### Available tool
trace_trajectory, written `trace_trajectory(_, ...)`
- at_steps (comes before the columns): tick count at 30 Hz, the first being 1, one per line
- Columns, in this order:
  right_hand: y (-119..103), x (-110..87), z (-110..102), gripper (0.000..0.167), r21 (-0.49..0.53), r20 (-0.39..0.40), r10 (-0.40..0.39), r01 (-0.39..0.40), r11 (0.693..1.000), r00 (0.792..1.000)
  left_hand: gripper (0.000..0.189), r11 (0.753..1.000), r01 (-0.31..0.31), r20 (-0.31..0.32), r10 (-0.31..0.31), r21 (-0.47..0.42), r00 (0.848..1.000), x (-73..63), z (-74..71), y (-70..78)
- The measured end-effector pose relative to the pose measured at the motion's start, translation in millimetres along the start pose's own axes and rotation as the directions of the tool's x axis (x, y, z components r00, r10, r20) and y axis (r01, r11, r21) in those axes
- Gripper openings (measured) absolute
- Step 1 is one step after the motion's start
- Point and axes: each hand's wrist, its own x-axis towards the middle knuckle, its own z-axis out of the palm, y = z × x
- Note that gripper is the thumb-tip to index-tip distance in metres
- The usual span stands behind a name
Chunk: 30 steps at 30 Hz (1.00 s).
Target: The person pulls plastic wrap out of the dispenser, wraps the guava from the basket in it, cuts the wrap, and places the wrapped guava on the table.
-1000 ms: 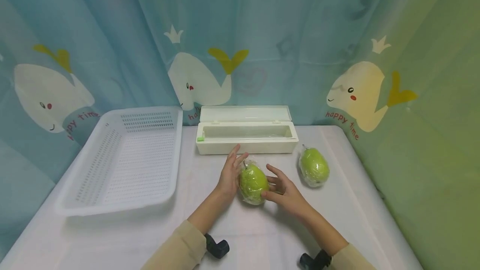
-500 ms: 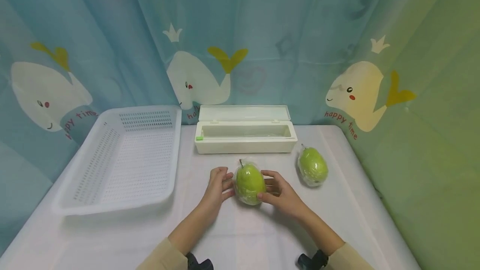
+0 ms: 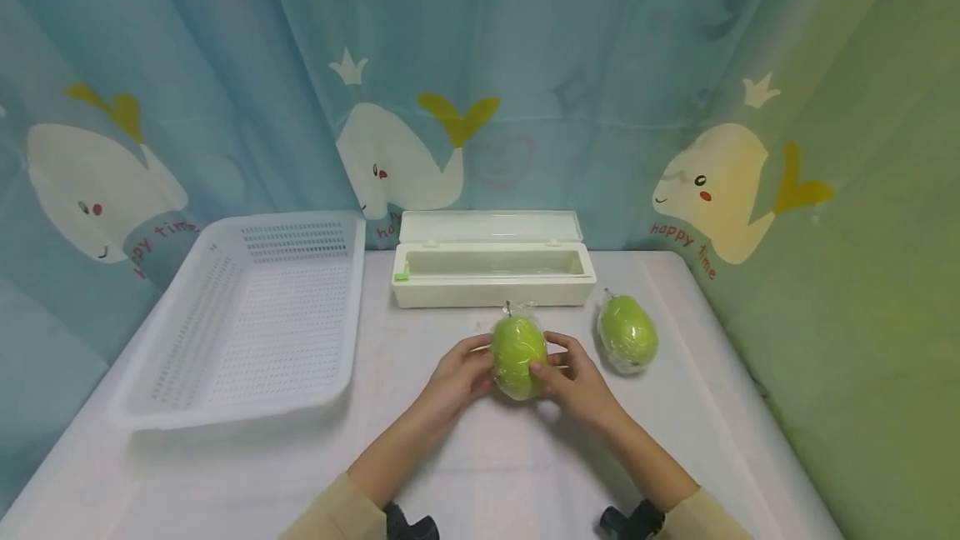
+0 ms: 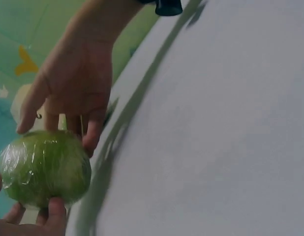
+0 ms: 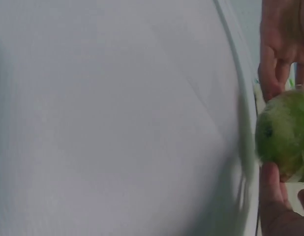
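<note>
A green pear [image 3: 519,357], wrapped in clear film with its stem upward, is held between both hands in front of the long white box. My left hand [image 3: 457,375] grips its left side, some fingers partly hidden behind the fruit. From the other side my right hand [image 3: 576,380] holds it, thumb on the front and fingers around the side. In the left wrist view, the shiny film wraps the pear [image 4: 46,169] closely, with fingertips against it from both sides. The right wrist view cuts off part of the pear [image 5: 285,135].
Another film-wrapped pear [image 3: 627,334] lies to the right on the white tablecloth [image 3: 502,482]. The long white box [image 3: 495,293] stands at the back with its lid up. A white perforated basket [image 3: 347,340] sits at the left. Printed curtains [image 3: 525,65] hang behind.
My left hand has drawn back from the fruit's upper left, then closed on its left side. The pear has shifted slightly right and up in view; my right hand has stayed on it.
</note>
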Motion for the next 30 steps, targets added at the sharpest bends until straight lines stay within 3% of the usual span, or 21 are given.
trace_trajectory(4, -1.6, -1.3, -10.4, 0.064, 0.023, -0.016, 0.06, -0.059, 0.998, 0.998, 0.053, 0.998, -0.009, 0.01, 0.009, 0.062, 1.0, 17.8, 5.9, -3.9)
trace_trajectory(12, 0.0, -5.2, -26.8, 0.064, 0.04, -0.043, 0.087, -0.085, 0.996, 0.995, 0.052, 0.999, -0.019, 0.013, 0.019, 0.038, 1.0, 36.3, 16.5, -11.2)
trace_trajectory(17, 2.8, -5.2, -34.4, 0.06, 0.032, -0.058, 0.087, -0.086, 0.996, 0.994, 0.041, 0.999, 0.011, 0.003, -0.011, 0.03, 1.0, 42.2, 24.9, -12.8)
trace_trajectory(24, 5.8, -5.6, -41.0, 0.059, 0.018, -0.05, 0.082, -0.081, 0.997, 0.995, 0.044, 0.998, 0.053, -0.014, -0.052, 0.022, 0.999, 48.4, 34.5, -11.4)
trace_trajectory(27, 6.7, -6.3, -41.7, 0.061, 0.006, -0.048, 0.067, -0.066, 0.998, 0.997, 0.046, 0.998, 0.04, 0.007, -0.041, 0.056, 0.999, 47.7, 32.3, -12.6)
trace_trajectory(30, 7.7, -7.7, -41.6, 0.065, -0.041, -0.044, 0.039, -0.041, 0.998, 0.998, 0.05, 0.989, 0.0, 0.028, -0.004, 0.15, 1.0, 46.9, 25.8, -15.6)
